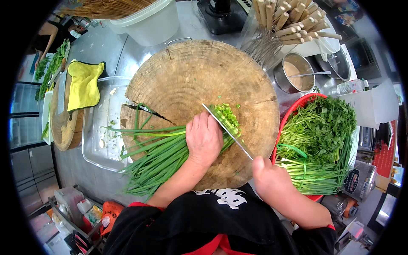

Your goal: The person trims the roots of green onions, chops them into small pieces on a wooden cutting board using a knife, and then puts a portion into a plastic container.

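A bundle of green onions (pixel 165 157) lies across the round wooden chopping block (pixel 182 76), its long green ends hanging past the left edge. My left hand (pixel 205 138) presses down on the bundle, fingers curled around the stalks near the cut end. In my right hand (pixel 272 178) is the handle of a kitchen knife (pixel 227 131). Its blade slants from upper left to lower right, right beside my left knuckles. Chopped green onion pieces (pixel 226 117) are heaped along the blade's far side, with a few bits scattered beyond.
A red basket (pixel 278 131) of cilantro (pixel 323 123) and more green onions stands right of the block. Behind it are a steel pot (pixel 294 70) with a spoon and a bunch of wooden-handled skewers (pixel 293 21). To the left sit a clear tray (pixel 95 140) and a yellow cloth (pixel 85 85).
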### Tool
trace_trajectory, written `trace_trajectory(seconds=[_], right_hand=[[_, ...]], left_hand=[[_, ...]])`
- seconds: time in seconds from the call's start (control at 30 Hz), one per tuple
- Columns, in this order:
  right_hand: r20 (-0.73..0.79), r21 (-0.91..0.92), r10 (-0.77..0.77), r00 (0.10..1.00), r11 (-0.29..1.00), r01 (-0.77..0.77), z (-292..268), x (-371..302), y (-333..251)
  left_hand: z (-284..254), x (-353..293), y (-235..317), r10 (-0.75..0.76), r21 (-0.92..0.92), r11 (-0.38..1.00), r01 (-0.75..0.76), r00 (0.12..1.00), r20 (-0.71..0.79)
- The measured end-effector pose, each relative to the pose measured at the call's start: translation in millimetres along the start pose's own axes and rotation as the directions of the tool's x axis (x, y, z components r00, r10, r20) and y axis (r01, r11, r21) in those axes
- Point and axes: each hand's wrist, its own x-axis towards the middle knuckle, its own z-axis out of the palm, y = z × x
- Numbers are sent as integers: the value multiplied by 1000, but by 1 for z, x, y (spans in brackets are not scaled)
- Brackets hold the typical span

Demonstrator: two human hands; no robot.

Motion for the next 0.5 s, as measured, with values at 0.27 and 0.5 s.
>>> trace_trajectory(seconds=[0.27,0.5], right_hand=[[12,-20,20,1000,1000,-20,-3,38,5],[-46,-24,-27,999,999,25,-15,-1,1]], left_hand=[[5,4,-4,76,-77,993,-91,981,-179],[0,4,-1,8,-43,999,-14,991,-132]])
